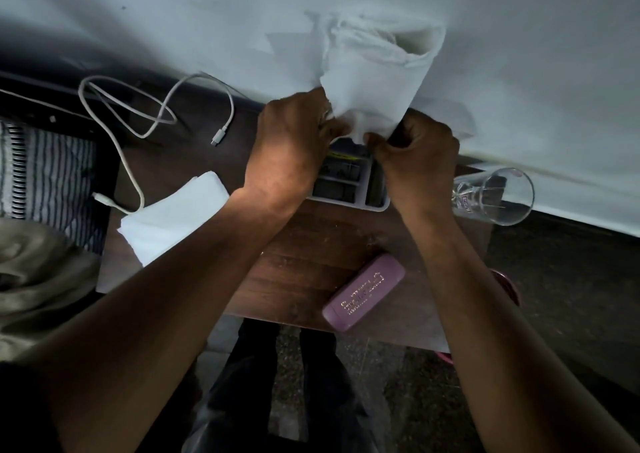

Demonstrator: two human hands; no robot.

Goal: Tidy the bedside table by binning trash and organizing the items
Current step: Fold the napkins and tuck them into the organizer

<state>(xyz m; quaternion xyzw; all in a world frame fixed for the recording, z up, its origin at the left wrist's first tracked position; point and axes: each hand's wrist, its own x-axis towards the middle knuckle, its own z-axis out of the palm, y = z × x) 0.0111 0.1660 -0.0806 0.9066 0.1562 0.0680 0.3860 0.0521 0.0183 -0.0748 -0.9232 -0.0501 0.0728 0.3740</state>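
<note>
Both hands work at the far edge of the surface [311, 265], each clamped on the same white tissue [367, 82]; the left hand [291, 147] pinches its lower left corner with curled fingers, and the right hand [415, 154] pinches its lower right edge between thumb and fingers; the tissue rises from the hands, loosely rolled and open at its top, in front of a white bedsheet [519, 71] that fills the far side of the view; the surface is dark wood grain, and its near edge shows the person's dark trousers and a speckled floor below; a striped cloth [48, 172] lies off the surface at the left, above a bunched olive fabric [38, 272]; a folded white tissue [173, 213] lies flat on the left part of the surface, partly hidden by the left forearm; a white USB cable [138, 106] loops across the far left corner, 1 plug near the left hand and the other just beside the folded tissue; a white compartment tray [349, 189] sits directly under the hands, its contents dark and unclear; a clear drinking glass [495, 196] lies tilted at the right edge, beside the right wrist; a purple spectacle case [363, 293] rests diagonally near the front edge, well apart from the tray.
</note>
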